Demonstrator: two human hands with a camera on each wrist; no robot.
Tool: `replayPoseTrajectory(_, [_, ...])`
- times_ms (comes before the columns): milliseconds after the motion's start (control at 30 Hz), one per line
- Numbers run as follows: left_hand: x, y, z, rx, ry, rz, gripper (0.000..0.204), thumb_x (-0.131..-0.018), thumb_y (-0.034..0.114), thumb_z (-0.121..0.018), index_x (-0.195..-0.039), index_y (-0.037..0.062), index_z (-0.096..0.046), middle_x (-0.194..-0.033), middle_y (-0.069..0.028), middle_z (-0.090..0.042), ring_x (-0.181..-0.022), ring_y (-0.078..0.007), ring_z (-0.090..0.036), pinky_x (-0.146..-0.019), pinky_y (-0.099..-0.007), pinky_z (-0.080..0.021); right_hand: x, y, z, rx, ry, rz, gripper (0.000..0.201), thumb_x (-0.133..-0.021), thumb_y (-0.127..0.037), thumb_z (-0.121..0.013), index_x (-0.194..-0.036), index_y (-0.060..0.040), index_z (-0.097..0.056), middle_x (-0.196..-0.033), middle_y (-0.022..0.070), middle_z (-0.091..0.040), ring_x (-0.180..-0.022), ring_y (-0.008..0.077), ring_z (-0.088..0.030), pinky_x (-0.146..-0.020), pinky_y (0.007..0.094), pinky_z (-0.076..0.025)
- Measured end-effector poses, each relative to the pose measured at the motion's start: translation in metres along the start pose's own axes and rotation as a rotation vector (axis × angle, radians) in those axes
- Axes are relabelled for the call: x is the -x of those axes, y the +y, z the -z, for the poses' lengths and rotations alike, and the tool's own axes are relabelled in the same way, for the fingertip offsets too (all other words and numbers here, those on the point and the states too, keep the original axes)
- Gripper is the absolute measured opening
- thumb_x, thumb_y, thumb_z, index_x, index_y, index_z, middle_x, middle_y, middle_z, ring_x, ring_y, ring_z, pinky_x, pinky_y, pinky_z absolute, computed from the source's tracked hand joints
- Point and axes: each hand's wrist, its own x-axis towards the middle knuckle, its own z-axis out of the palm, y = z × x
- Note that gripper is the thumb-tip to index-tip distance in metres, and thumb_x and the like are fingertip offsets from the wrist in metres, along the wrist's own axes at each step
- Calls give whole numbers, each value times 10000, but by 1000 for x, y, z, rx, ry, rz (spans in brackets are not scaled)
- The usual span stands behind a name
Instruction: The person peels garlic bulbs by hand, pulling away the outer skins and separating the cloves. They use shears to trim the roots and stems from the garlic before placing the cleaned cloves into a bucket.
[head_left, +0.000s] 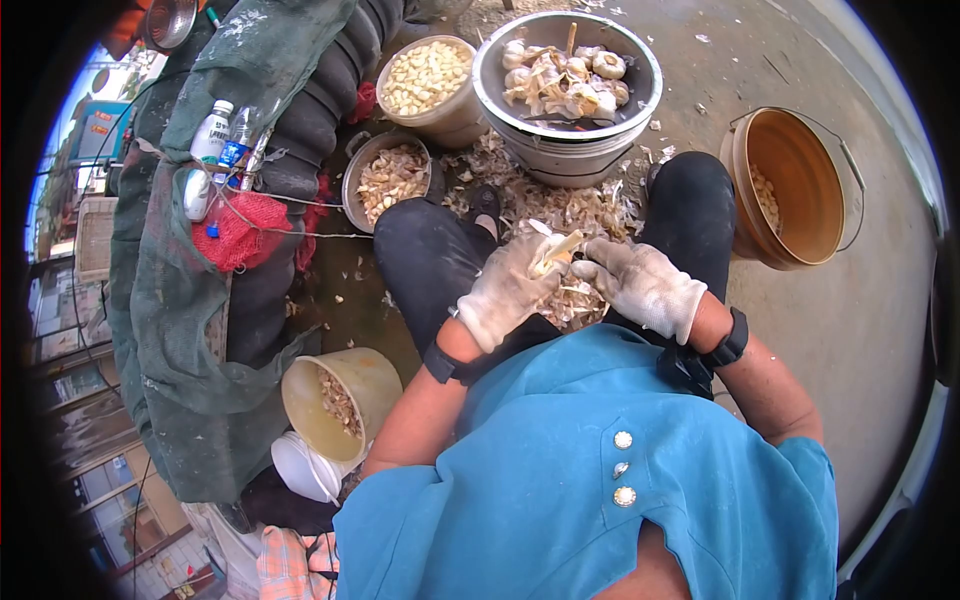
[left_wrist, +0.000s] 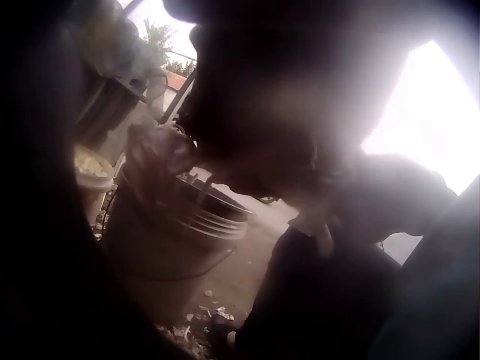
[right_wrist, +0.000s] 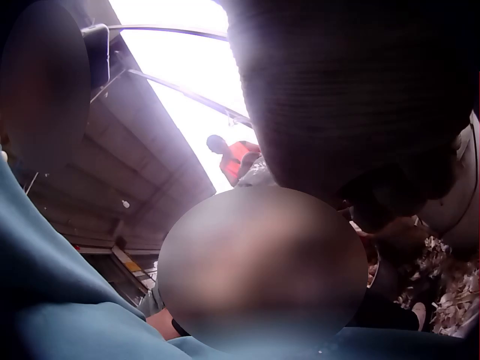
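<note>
In the head view, the gloved left hand grips a pale garlic head with a stem between thumb and fingers, above the lap. Close on its other side is the gloved right hand, its fingers bent with their tips beside the garlic; whether they pinch a piece cannot be seen. Garlic skins lie on the ground below both hands. Whole garlic heads fill a basin set on a bucket in front. Both wrist views are too dark to show the fingers clearly.
Peeled cloves fill a tub; a smaller bowl holds cloves and skins. At the right stands a tan bucket, at the lower left a cream bucket. Netting covers the left side. The right wrist view shows a distant person.
</note>
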Motion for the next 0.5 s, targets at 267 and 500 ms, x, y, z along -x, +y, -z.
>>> replayPoseTrajectory(267, [-9,20,17,1302,-22,718,374,-918,194,-631,-1210,-32,-574,-879,15,-573,-705,-45,-515,-589,-197,-425,-1,9,-7,-213,44,113,275,-983,-257,-493,-1128,-51,-604,-995,219,-650,-938,383,-623,-798,420,-501])
replayPoseTrajectory(500, [0,14,2,1307,43,598,501,-920,251,-646,-1278,-68,-502,-1029,-26,-557,-748,-73,-522,-647,-199,-438,-7,7,-2,-392,35,-116,355,-952,-330,-592,-1110,-12,-592,-994,167,-632,-927,240,-618,-831,347,-482])
